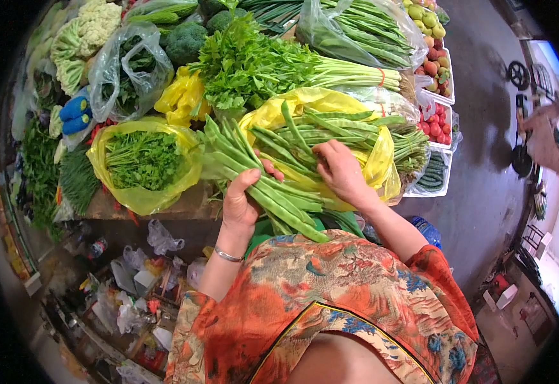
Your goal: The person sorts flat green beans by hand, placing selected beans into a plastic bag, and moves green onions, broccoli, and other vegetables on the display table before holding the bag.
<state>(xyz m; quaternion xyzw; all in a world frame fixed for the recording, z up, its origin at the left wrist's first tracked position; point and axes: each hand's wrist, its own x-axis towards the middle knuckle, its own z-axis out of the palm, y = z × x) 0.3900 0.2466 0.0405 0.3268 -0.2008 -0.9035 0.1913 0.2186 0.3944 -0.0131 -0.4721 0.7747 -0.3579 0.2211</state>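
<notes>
My left hand (246, 194) is closed around a bunch of flat green beans (279, 194), held close to my body at the stall's edge. My right hand (339, 168) reaches into an open yellow plastic bag (389, 170) of more flat beans (339, 126). Its fingertips touch a bean that points upward; the grip on it is partly hidden. To the left a second yellow bag (142, 204) holds leafy herbs (147, 158). Behind the bean bag lies celery (260, 65) tied with a red band.
Bagged beans (370, 33), broccoli (186, 42), cauliflower (92, 29) and a clear bag of greens (133, 72) crowd the stall. White boxes of peaches (435, 67), tomatoes (435, 125) and cucumbers (432, 170) stand at right. Plastic bags (128, 312) litter the lower left.
</notes>
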